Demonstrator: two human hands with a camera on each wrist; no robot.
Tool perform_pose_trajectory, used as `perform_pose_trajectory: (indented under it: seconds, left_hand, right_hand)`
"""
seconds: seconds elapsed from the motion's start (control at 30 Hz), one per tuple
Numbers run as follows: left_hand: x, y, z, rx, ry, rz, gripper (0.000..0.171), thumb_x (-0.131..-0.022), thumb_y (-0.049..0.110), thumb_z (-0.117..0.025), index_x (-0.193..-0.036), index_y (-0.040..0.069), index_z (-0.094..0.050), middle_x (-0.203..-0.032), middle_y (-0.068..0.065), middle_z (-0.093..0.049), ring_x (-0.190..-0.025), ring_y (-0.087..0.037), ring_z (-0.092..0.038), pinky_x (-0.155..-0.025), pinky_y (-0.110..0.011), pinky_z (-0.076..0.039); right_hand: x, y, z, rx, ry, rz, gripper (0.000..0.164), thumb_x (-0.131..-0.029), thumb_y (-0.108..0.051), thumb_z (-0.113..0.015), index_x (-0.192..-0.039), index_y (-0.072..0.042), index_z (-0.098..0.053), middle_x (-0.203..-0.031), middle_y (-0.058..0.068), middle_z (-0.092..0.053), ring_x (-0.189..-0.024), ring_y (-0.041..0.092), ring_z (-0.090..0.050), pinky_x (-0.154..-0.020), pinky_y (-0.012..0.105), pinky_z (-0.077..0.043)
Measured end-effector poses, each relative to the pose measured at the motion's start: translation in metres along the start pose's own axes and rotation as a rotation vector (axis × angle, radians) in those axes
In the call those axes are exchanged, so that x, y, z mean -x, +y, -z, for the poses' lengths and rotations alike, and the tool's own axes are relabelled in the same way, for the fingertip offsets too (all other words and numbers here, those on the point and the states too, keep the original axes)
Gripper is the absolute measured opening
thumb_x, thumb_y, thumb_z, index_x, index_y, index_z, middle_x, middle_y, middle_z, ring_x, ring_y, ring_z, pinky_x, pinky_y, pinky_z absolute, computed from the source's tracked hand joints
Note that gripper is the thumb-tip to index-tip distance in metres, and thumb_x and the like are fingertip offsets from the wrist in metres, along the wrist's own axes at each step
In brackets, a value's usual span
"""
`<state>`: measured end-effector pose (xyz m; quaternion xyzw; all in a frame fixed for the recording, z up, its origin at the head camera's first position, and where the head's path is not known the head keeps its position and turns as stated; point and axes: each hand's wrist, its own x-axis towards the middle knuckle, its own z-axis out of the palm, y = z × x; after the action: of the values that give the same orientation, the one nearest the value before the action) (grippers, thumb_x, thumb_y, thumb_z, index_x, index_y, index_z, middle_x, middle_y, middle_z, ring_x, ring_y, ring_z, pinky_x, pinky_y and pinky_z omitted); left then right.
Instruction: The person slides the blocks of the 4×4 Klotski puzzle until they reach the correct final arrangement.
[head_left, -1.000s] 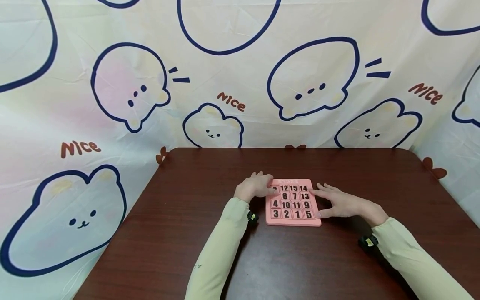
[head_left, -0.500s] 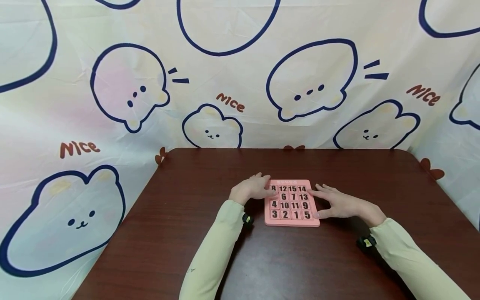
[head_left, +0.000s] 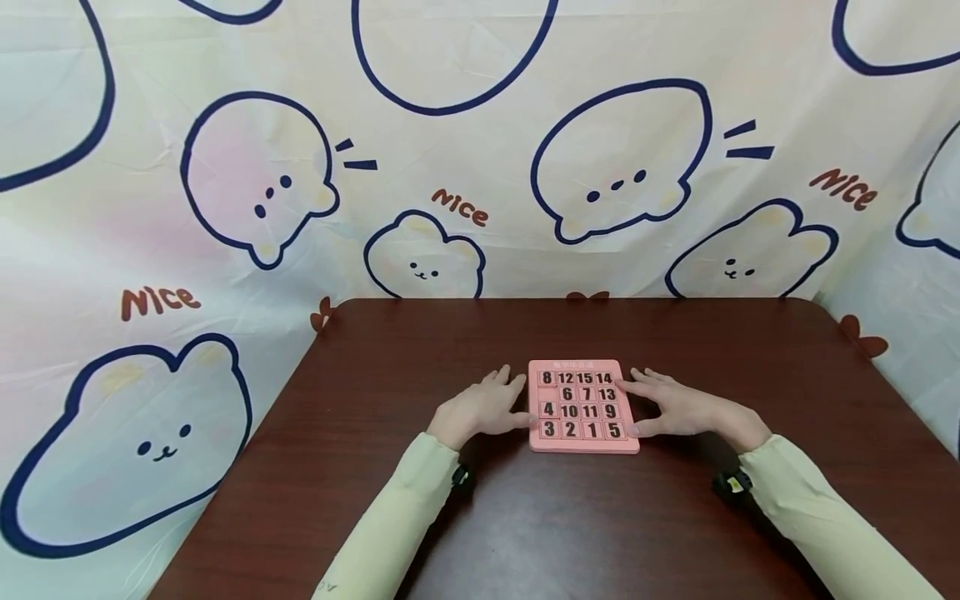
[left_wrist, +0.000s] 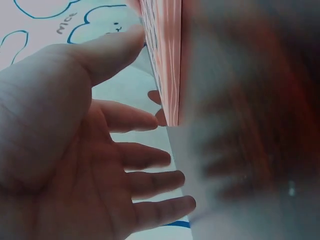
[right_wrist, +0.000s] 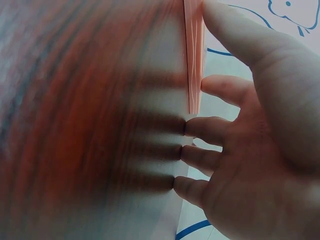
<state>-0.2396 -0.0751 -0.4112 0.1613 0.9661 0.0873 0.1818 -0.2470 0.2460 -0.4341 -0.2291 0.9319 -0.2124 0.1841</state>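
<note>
A pink number slide puzzle [head_left: 583, 445] lies flat on the brown table, its digits facing up. The second row has a bare slot at its left end, below the 8 tile [head_left: 547, 378]. Beside the puzzle's left edge is my left hand [head_left: 480, 408], fingers spread and fairly straight, with the thumb at the edge near the 3 tile [head_left: 549, 429]. On the opposite side, the thumb and index finger of my right hand [head_left: 678, 406] touch the puzzle's right edge. Its other fingertips rest on the table, as the right wrist view shows.
The dark brown table [head_left: 570, 533] spreads around the puzzle on all sides. A pale cloth [head_left: 510, 150] printed with cartoon bears hangs behind the table and along its sides. Each wrist wears a small black camera, one being the left wrist camera [head_left: 460, 476].
My left hand has drawn back leftward and nearer, off the puzzle's upper left part, baring the 8 tile and the slot below it. The right hand has stayed at its edge.
</note>
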Motion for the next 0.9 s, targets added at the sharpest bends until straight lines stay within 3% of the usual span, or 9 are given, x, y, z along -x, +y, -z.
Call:
perform_pose_trajectory:
  seconds: [0.27,0.4,0.63,0.9]
  left_hand:
    - [-0.014,0.005,0.000,-0.003,0.060,-0.071,0.085,-0.093,0.056,-0.058,-0.158,0.014,-0.022,-0.166,-0.009,-0.014,-0.153,-0.025,-0.016,-0.120,-0.046,-0.028]
    - [-0.018,0.007,-0.003,-0.027,0.053,-0.057,0.088,-0.092,0.057,-0.058,-0.157,0.009,-0.023,-0.165,-0.012,-0.016,-0.153,-0.026,-0.018,-0.119,-0.046,-0.029]
    - [-0.020,0.007,-0.004,-0.042,0.052,-0.040,0.080,-0.091,0.058,-0.058,-0.154,0.015,-0.033,-0.163,-0.008,-0.025,-0.152,-0.025,-0.023,-0.118,-0.047,-0.030]
    - [-0.023,0.006,-0.005,-0.057,0.068,-0.028,0.079,-0.092,0.059,-0.056,-0.154,0.015,-0.034,-0.162,-0.010,-0.027,-0.152,-0.026,-0.023,-0.118,-0.048,-0.030]
  right_hand:
    - [0.000,-0.002,0.001,-0.006,-0.013,-0.019,0.093,-0.080,-0.057,-0.072,-0.153,-0.015,-0.035,-0.160,0.030,-0.014,-0.146,0.053,-0.007,-0.106,0.076,-0.020]
    - [-0.002,-0.001,-0.001,-0.010,-0.020,-0.024,0.093,-0.080,-0.058,-0.072,-0.154,-0.015,-0.034,-0.161,0.029,-0.014,-0.146,0.053,-0.006,-0.106,0.077,-0.020]
    - [-0.001,-0.001,0.000,0.000,-0.014,-0.017,0.092,-0.081,-0.057,-0.072,-0.153,-0.014,-0.035,-0.160,0.030,-0.014,-0.146,0.054,-0.006,-0.106,0.077,-0.019]
    - [-0.001,-0.002,0.000,-0.006,-0.013,-0.001,0.091,-0.081,-0.055,-0.073,-0.153,-0.014,-0.035,-0.160,0.031,-0.015,-0.146,0.054,-0.007,-0.106,0.077,-0.019]
